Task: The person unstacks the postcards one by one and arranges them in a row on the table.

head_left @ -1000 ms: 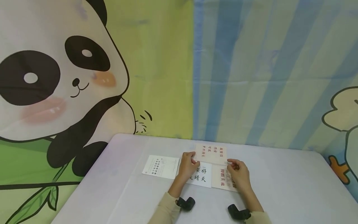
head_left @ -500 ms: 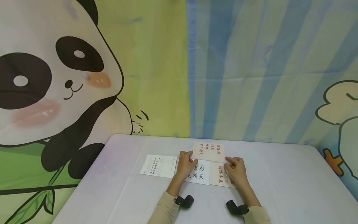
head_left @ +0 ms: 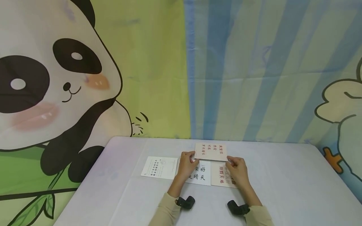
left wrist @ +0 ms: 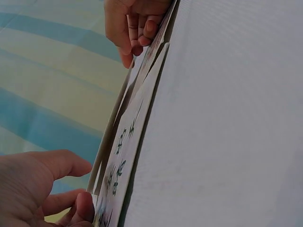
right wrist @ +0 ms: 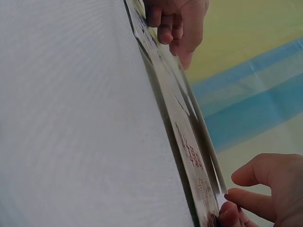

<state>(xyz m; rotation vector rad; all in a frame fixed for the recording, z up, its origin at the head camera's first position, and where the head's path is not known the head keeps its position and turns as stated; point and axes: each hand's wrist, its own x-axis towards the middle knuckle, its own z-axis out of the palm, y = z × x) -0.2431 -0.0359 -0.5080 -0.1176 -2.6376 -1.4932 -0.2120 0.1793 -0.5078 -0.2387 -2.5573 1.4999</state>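
A pale pink card with red characters [head_left: 210,151] is held at its near corners, slightly raised from the table. At its left corner, my left hand [head_left: 187,164] pinches it between bent fingers. My right hand [head_left: 237,169] grips the opposite corner the same way. Just below lie a white card with black characters [head_left: 202,172], partly under my left hand, and a cream card with red characters [head_left: 219,177], partly covered by my right hand. Both wrist views show the held card edge-on, with a narrow gap over the lower cards.
Farther left lies a white card with small print [head_left: 159,167]. Everything rests on a white-covered table [head_left: 282,185]. Behind the table's far edge hangs a printed backdrop [head_left: 152,78] with a panda and blue stripes.
The pink card has risen a little off the table, its near edge now showing a shadow. Both hands keep their places at its corners. The head view has shifted slightly.
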